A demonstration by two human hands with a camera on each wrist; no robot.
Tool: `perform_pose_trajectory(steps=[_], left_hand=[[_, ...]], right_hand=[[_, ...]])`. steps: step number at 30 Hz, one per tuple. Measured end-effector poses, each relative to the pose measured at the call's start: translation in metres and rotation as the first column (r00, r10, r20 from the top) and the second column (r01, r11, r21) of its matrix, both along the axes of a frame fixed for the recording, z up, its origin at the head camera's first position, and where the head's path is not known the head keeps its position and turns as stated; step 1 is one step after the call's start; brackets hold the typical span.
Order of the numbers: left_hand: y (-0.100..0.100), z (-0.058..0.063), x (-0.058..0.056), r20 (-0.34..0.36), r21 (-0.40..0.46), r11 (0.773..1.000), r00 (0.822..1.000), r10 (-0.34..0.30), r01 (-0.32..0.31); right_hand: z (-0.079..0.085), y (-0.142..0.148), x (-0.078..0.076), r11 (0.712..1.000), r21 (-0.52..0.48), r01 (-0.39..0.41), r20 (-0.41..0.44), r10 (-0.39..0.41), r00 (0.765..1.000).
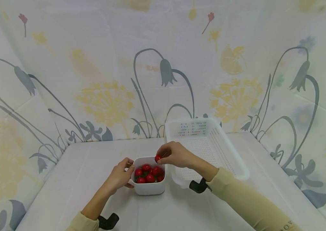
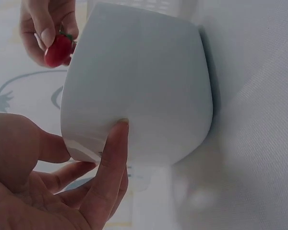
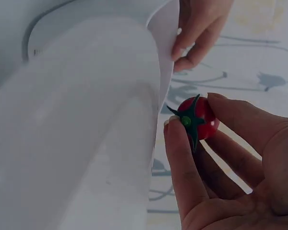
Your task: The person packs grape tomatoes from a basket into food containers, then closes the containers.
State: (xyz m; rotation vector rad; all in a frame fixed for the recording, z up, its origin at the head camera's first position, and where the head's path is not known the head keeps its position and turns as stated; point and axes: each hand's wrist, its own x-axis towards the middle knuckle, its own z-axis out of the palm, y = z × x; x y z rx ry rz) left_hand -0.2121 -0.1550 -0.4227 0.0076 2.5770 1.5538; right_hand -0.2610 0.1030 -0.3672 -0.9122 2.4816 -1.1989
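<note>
A white square container (image 1: 150, 189) stands on the table with several red cherry tomatoes (image 1: 150, 178) with green stalks inside. My left hand (image 1: 120, 175) holds the container by its left side, thumb and fingers spread against the wall. In the left wrist view, one fingertip (image 2: 119, 129) presses on the smooth outer wall. Above the container's back right corner, my right hand (image 1: 177, 154) pinches a single cherry tomato (image 3: 206, 117) between thumb and fingertips. Its green calyx faces the camera in the right wrist view.
Right of the container lies a large white perforated basket (image 1: 232, 157), partly behind my right forearm. The white table (image 1: 93, 154) ends against a flower-patterned cloth (image 1: 108, 64) at the back and sides. A black wrist mount (image 1: 198, 186) sits below my right sleeve.
</note>
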Motion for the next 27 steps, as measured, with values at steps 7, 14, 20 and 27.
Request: perform_pose_trajectory(steps=[7,14,20,27], left_hand=[[0.001,0.002,0.0,-0.003,0.011,1.0,1.0,-0.016,0.016],[0.003,0.0,-0.002,-0.007,0.02,1.0,1.0,-0.014,0.014],[0.003,0.0,-0.001,-0.027,-0.007,1.0,0.999,-0.021,0.02],[-0.001,0.002,-0.002,-0.047,-0.015,1.0,0.999,-0.026,0.025]], right_hand=[[-0.01,-0.024,0.004,0.999,0.047,0.004,-0.045,-0.002,0.999],[-0.022,-0.037,0.007,0.995,0.101,0.02,-0.087,-0.012,0.996],[-0.033,-0.047,0.009,0.981,0.193,0.007,-0.15,0.022,0.988],[-0.033,-0.049,0.007,0.965,0.261,-0.019,-0.202,0.074,0.977]])
